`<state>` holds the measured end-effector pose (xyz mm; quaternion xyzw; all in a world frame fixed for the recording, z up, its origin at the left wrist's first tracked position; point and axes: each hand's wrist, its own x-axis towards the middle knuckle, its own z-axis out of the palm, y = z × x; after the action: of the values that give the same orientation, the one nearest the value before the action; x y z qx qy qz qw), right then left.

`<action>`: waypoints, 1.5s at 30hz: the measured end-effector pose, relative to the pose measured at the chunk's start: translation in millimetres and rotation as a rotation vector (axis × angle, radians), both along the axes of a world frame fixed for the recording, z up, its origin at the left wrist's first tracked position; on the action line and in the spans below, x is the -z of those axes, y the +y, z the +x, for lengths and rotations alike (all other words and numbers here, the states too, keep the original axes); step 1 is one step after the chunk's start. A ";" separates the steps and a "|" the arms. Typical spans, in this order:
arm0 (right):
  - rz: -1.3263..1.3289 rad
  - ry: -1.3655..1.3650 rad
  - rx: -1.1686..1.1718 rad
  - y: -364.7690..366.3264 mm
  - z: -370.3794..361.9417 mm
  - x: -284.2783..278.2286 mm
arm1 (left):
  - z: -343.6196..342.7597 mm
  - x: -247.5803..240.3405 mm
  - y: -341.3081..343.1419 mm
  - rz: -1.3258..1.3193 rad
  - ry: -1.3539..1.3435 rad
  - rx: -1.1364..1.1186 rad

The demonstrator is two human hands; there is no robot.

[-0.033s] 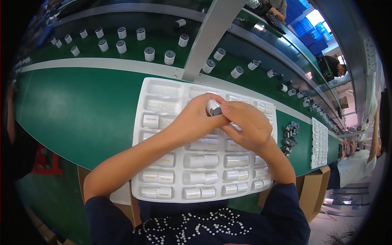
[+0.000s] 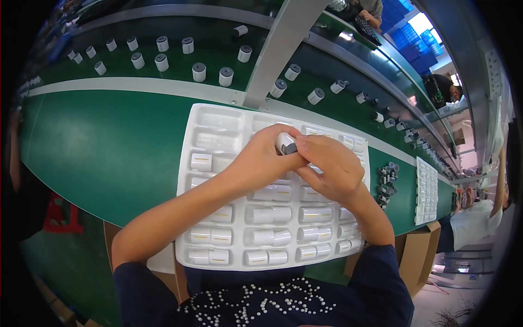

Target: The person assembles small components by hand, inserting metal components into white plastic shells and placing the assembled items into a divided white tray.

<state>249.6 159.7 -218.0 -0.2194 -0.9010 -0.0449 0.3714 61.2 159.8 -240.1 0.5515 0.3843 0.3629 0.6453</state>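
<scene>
Over the tray, my left hand (image 2: 267, 155) is closed around a small white cylinder (image 2: 284, 140) with a dark grey end piece (image 2: 289, 149). My right hand (image 2: 333, 166) meets it from the other side, its thumb and fingers pinched at the grey end. Its fingertips partly cover that end, so I cannot tell exactly what they grip. Beneath both hands lies a white moulded tray (image 2: 185, 182) with rows of pockets. Many pockets hold white cylinders (image 2: 211, 235) lying on their sides, and several at the far left hold none. My hands and forearms hide part of the tray.
Beyond the tray, white cylinders with dark tops (image 2: 199, 72) stand on a green conveyor belt behind a metal rail and post (image 2: 272, 60). A pile of small dark parts (image 2: 387, 185) sits right of the tray, near another white tray (image 2: 426, 191). Cardboard boxes (image 2: 419, 256) stand below the table edge.
The white cylinder has turned very slightly between my hands. Everything else looks the same.
</scene>
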 end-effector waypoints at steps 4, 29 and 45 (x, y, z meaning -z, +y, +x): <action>-0.023 0.002 0.032 -1.1 -0.7 0.2 | 6.3 6.2 0.5 0.029 -0.058 -0.082; -0.908 -0.230 0.405 150.6 123.5 -0.9 | -39.5 -14.5 -8.5 0.736 0.801 0.607; -0.535 -0.423 0.472 196.7 150.5 -14.7 | -70.0 -87.8 -51.0 0.577 0.420 0.534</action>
<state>400.2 356.4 -203.3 -0.4947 -0.8624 0.0628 0.0875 -8.8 108.8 -152.4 0.8505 0.2343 0.1562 0.4442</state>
